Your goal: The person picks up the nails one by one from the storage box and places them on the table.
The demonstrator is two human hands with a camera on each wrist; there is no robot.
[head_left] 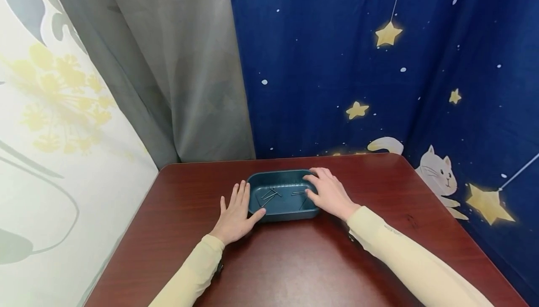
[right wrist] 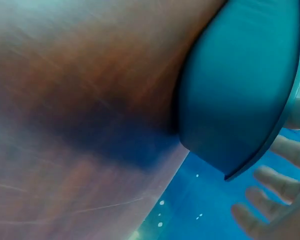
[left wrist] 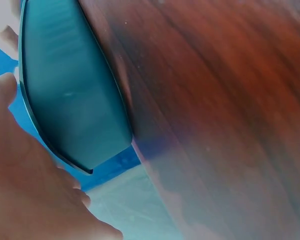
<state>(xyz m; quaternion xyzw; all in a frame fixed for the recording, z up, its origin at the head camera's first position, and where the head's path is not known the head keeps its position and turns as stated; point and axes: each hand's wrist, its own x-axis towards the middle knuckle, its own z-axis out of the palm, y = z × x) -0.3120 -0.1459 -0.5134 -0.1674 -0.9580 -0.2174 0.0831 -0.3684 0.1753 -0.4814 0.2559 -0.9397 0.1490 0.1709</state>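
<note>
A dark teal tray (head_left: 290, 216) with rounded corners sits on the table. Inside it lie several thin metal nails (head_left: 269, 198), most toward the left part and a few near the right end. My left hand (head_left: 234, 215) is at the tray's left end, fingers straight and thumb stretched toward the front corner. At the opposite end my right hand (head_left: 330, 193) reaches over the rim with fingers spread and slightly bent. Both wrist views show the tray's outer wall (left wrist: 75, 90) close to the hands; firm contact cannot be judged.
The reddish-brown wooden table (head_left: 290, 260) has rounded far corners. Behind it hang a grey curtain (head_left: 202, 87) and a blue curtain (head_left: 311, 63) with stars. A white patterned surface (head_left: 63, 194) stands along the left side.
</note>
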